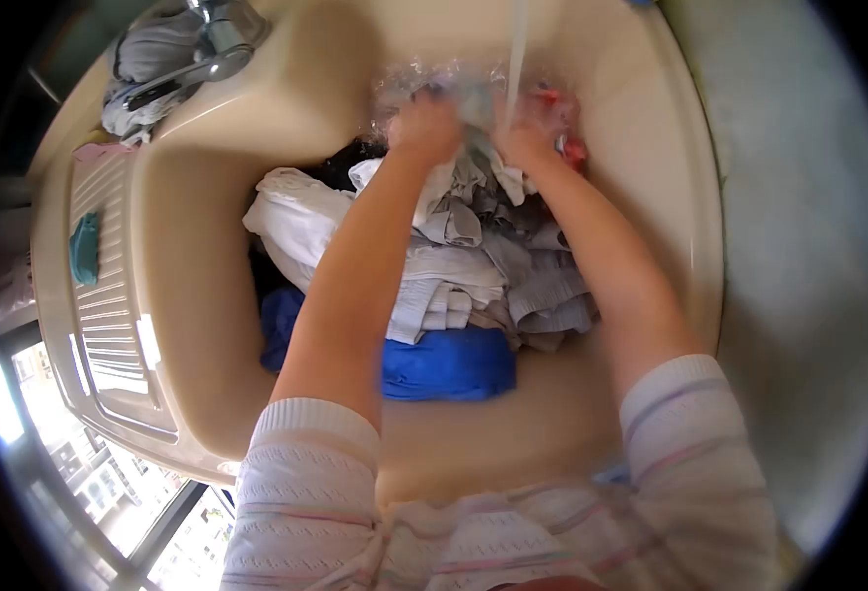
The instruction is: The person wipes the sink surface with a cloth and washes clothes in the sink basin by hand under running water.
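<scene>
In the sink's far end, my left hand is closed on a light garment in splashing water. My right hand grips the same bunched cloth a little to the right, its fingers partly blurred. A stream of water falls right beside my right hand. Red patterned fabric lies wet against the wall past that hand. Under my forearms are piled a white garment, a grey garment with a ribbed edge and a folded blue garment.
The beige sink has a tall rim all round. On its left are a ribbed washboard with a teal soap-like piece, a chrome faucet and a grey cloth. A window is at lower left.
</scene>
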{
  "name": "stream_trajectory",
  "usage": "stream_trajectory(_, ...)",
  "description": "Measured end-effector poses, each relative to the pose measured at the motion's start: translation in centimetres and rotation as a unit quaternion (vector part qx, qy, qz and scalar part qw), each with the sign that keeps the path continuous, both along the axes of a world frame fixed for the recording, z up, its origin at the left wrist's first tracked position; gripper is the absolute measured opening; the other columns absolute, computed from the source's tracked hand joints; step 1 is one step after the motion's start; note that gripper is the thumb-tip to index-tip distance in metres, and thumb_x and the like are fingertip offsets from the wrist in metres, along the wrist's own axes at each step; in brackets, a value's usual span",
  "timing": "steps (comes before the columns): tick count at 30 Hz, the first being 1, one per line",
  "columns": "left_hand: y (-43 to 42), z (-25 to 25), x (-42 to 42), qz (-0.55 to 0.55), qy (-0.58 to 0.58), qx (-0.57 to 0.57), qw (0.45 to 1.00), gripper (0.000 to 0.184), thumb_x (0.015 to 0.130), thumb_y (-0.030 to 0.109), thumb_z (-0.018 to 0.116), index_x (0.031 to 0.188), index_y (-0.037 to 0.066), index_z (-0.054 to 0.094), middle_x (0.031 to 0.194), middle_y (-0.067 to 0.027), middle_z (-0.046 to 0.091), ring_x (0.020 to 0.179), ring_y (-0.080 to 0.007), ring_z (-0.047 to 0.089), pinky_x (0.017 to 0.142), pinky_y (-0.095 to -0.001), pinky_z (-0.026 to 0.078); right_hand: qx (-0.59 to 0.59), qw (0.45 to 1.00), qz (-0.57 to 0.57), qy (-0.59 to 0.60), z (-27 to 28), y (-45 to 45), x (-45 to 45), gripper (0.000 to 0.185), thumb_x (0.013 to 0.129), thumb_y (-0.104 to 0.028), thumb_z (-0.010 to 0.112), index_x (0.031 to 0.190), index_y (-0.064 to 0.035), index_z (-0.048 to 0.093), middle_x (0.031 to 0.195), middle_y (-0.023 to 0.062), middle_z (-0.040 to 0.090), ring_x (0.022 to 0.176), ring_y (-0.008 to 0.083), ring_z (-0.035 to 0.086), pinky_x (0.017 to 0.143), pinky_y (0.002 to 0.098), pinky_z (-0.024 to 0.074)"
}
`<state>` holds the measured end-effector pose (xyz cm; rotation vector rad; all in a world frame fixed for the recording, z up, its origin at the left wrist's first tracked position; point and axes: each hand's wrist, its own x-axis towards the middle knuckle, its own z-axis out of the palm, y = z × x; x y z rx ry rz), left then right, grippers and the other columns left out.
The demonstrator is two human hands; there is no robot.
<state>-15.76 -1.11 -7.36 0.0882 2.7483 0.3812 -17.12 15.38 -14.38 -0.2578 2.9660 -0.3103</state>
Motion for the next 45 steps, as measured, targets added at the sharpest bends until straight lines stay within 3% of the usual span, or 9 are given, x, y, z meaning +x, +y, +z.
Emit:
stream_trajectory(3,1.0,-1.6,-1.4,0.027,0.007,-0.021,0.999,0.043,0.082,0.032,0.042,0.122,0.017,0.047,0.131,-0.0150,0.037,0.116,-0.0342,0.043,0.095,-0.0429,0.038,0.080,0.994,-0.018,-0.066,6.1,-1.1,-0.3,0.052,0.085,-0.036,0.043,0.131,-0.0155,0.034,0.126,0.0206,0.043,0.114,0.0340,0.045,0.092,0.0474,0.0364)
stream_trajectory(6,1.1,-0.5,0.0,0.060,0.009,0.019,0.998,0.043,0.084,0.037,0.041,0.120,0.016,0.049,0.131,-0.0152,0.039,0.113,-0.0333,0.047,0.094,-0.0409,0.039,0.146,0.978,0.010,0.151,3.8,-0.7,-0.7,0.053,0.083,-0.041,0.047,0.129,-0.0151,0.040,0.120,0.0216,0.049,0.111,0.0310,0.049,0.092,0.0417,0.0391)
stream_trajectory(10,-1.2,4.4,2.2,-0.051,-0.045,0.049,0.996,0.051,0.084,0.053,0.037,0.122,0.021,0.050,0.125,-0.0162,0.047,0.113,-0.0317,0.047,0.094,-0.0405,0.038,-0.275,0.912,0.097,-0.290,4.6,2.7,-5.6,0.070,0.076,-0.063,0.048,0.127,-0.0151,0.046,0.130,0.0206,0.041,0.122,0.0408,0.034,0.101,0.0489,0.0264)
stream_trajectory(14,-2.8,0.2,-0.5,0.055,-0.011,0.128,0.990,0.065,0.081,0.065,0.031,0.125,0.020,0.048,0.120,-0.0159,0.052,0.111,-0.0320,0.049,0.093,-0.0419,0.038,-0.071,0.990,-0.102,-0.062,2.2,-2.2,-3.5,0.078,0.073,-0.068,0.043,0.129,-0.0134,0.044,0.129,0.0199,0.043,0.118,0.0384,0.041,0.094,0.0492,0.0353)
stream_trajectory(17,-1.4,1.6,2.6,0.068,-0.012,0.120,0.990,0.065,0.082,0.064,0.027,0.126,0.019,0.045,0.119,-0.0134,0.053,0.110,-0.0324,0.050,0.093,-0.0433,0.037,-0.168,0.950,-0.060,-0.255,8.1,-0.9,-0.5,0.062,0.077,-0.060,0.045,0.114,-0.0110,0.057,0.119,0.0180,0.052,0.112,0.0317,0.049,0.086,0.0463,0.0413)
stream_trajectory(26,-2.7,7.7,19.4,-0.247,0.185,-0.003,0.951,0.053,0.076,0.041,0.054,0.114,0.004,0.046,0.094,-0.0157,0.056,0.089,-0.0289,0.053,0.076,-0.0435,0.036,-0.014,0.984,0.108,0.142,11.2,-0.9,18.9,0.030,0.071,-0.028,0.061,0.093,-0.0078,0.053,0.091,0.0091,0.049,0.095,0.0276,0.045,0.077,0.0490,0.0347)
stream_trajectory(35,-0.8,-0.4,10.7,-0.126,0.202,0.026,0.971,0.032,0.076,0.034,0.056,0.090,0.006,0.051,0.084,-0.0156,0.060,0.079,-0.0312,0.059,0.071,-0.0428,0.043,0.060,0.978,0.099,0.175,5.0,-2.1,10.5,0.024,0.072,-0.024,0.056,0.093,-0.0116,0.054,0.091,0.0082,0.050,0.094,0.0252,0.046,0.075,0.0437,0.0348)
stream_trajectory(41,-1.1,-0.6,2.1,0.112,-0.010,0.120,0.986,0.033,0.082,0.035,0.046,0.097,0.009,0.061,0.101,-0.0166,0.061,0.100,-0.0307,0.056,0.085,-0.0386,0.043,0.130,0.984,0.114,0.033,0.8,-2.2,-2.8,0.032,0.081,-0.033,0.052,0.098,-0.0080,0.059,0.098,0.0162,0.061,0.095,0.0283,0.058,0.078,0.0457,0.0432)
stream_trajectory(45,-2.0,-4.3,-2.7,0.171,0.020,0.201,0.964,0.040,0.083,0.042,0.045,0.106,0.012,0.056,0.099,-0.0190,0.061,0.095,-0.0336,0.058,0.082,-0.0412,0.045,0.088,0.988,0.121,0.039,-0.9,-0.9,-6.3,0.041,0.083,-0.041,0.046,0.102,-0.0071,0.061,0.098,0.0189,0.061,0.089,0.0331,0.061,0.078,0.0448,0.0464)
